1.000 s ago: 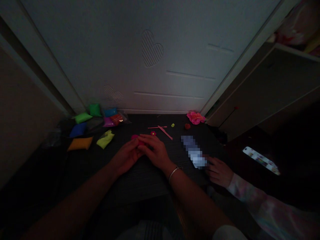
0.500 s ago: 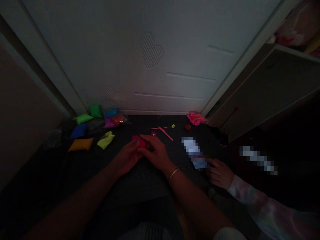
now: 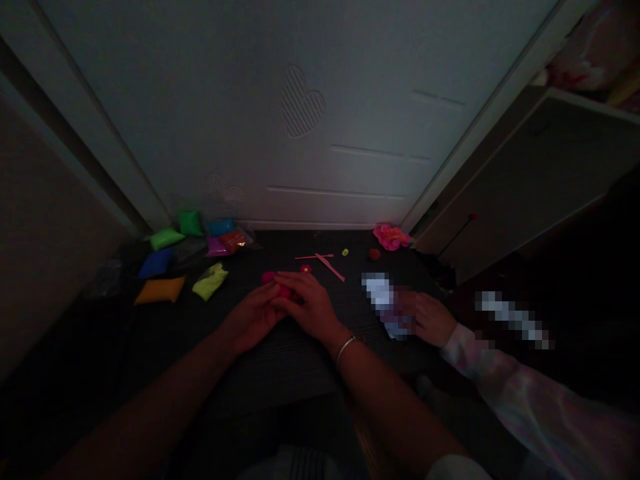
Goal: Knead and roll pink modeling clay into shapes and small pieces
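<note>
Between my two hands sits a lump of pinkish-red modelling clay (image 3: 284, 291), partly hidden by the fingers. My left hand (image 3: 253, 313) is curled round it from the left and below. From the right, my right hand (image 3: 309, 301) lies over it with its fingers bent; a bracelet circles that wrist. Just beyond the fingertips is a small red flower with a yellow centre (image 3: 305, 269). Two thin pink modelling tools (image 3: 330, 267) lie crossed behind it, with a tiny yellow piece (image 3: 345, 253) to their right.
Several coloured clay packets (image 3: 160, 290) lie at the left. A reddish ball (image 3: 375, 255) and a pink ruffled piece (image 3: 393, 237) are at the back right. Another person's hand (image 3: 433, 320) touches a blurred bright phone-like object (image 3: 379, 290). A white panel (image 3: 240, 100) borders the dark table (image 3: 280, 373).
My right fingers have shifted slightly over the clay, while both hands stay together. The other person's hand has moved up and left, further over the bright object.
</note>
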### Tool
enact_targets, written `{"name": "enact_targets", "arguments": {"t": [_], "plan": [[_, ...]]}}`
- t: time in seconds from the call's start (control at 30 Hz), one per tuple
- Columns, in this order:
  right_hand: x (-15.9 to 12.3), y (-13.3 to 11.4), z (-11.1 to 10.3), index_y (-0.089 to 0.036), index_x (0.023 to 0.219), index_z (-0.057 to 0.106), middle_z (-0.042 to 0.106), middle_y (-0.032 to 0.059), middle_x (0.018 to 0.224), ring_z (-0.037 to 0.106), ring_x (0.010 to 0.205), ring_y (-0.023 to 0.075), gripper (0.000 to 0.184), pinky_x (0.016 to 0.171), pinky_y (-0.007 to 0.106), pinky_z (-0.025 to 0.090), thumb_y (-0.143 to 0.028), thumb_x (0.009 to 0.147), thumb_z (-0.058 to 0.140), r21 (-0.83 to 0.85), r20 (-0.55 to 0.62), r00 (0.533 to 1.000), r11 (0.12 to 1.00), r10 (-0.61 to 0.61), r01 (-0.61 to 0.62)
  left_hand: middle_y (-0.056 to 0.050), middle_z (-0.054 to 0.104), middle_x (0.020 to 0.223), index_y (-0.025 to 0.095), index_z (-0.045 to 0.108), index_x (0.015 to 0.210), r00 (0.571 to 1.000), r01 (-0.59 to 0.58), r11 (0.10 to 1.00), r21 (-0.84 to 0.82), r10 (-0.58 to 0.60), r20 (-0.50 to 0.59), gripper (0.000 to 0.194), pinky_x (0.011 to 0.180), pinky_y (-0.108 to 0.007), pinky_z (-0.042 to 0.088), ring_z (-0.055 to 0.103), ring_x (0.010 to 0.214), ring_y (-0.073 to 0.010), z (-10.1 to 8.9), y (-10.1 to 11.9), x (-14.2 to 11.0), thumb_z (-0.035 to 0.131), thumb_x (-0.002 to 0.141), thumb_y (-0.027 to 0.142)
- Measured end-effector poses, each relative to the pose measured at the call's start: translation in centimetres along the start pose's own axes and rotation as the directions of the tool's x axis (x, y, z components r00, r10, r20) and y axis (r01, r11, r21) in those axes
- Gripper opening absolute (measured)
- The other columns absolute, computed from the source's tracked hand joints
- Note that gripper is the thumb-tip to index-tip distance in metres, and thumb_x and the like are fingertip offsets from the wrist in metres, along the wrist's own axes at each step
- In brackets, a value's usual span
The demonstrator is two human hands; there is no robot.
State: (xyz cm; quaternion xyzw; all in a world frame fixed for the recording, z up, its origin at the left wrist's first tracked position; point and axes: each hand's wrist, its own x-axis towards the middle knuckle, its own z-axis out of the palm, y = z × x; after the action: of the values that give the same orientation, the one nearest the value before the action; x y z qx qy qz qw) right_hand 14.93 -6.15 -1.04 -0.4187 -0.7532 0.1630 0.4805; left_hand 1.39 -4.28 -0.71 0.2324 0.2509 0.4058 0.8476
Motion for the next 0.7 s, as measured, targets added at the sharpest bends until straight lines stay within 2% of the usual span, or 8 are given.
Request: {"name": "enact_targets", "arguments": {"t": [0.2, 0.33, 0.5, 0.7], "plan": [[-0.06, 0.27, 0.04, -0.028, 0.111, 0.057, 0.061, 0.002, 0.109, 0.054, 0.102, 0.0149, 0.035, 0.09, 0.031, 0.041, -0.031, 0.077, 0.06, -0.005, -0.011, 1.0, 1.0, 0.016, -0.016, -0.006, 0.067, 0.082, 0.012, 0.062, 0.084, 0.998, 0.018, 1.0, -0.004, -0.019, -0.058, 0.019, 0.073, -0.025, 0.052, 0.064, 0.079, -0.0148, 0.04, -0.01, 0.1, 0.044, 0.082, 0.009], [-0.02, 0.51, 0.1, -0.027, 0.11, 0.058, 0.062, 0.0024, 0.108, 0.055, 0.101, 0.0151, 0.034, 0.09, 0.031, 0.041, -0.031, 0.076, 0.061, -0.01, -0.033, 0.999, 1.0, 0.016, -0.017, -0.006, 0.067, 0.08, 0.012, 0.061, 0.085, 0.997, 0.045, 0.999, -0.024, -0.046, -0.058, 0.02, 0.072, -0.028, 0.053, 0.064, 0.071, -0.0135, 0.24, 0.13, 0.1, 0.041, 0.084, 0.011], [0.1, 0.51, 0.1, -0.027, 0.108, 0.059, 0.063, 0.0021, 0.106, 0.055, 0.099, 0.0151, 0.032, 0.089, 0.031, 0.042, -0.03, 0.076, 0.061, -0.007, -0.025, 0.998, 0.999, 0.054, -0.054, -0.006, 0.067, 0.081, 0.013, 0.06, 0.084, 0.997, 0.058, 0.998, -0.019, -0.059, -0.043, 0.018, 0.072, -0.03, 0.053, 0.064, 0.072, -0.0142, 0.3, 0.3, 0.23, 0.042, 0.084, 0.013], [0.12, 0.59, 0.15, -0.025, 0.105, 0.06, 0.065, 0.0033, 0.103, 0.057, 0.097, 0.0153, 0.029, 0.088, 0.031, 0.043, -0.031, 0.077, 0.06, 0.001, -0.027, 0.998, 0.998, 0.064, -0.064, -0.007, 0.067, 0.08, 0.013, 0.06, 0.085, 0.994, 0.061, 0.998, -0.001, -0.06, -0.087, 0.018, 0.07, -0.03, 0.053, 0.064, 0.07, -0.0145, 0.25, 0.18, 0.51, 0.043, 0.084, 0.014]]}}
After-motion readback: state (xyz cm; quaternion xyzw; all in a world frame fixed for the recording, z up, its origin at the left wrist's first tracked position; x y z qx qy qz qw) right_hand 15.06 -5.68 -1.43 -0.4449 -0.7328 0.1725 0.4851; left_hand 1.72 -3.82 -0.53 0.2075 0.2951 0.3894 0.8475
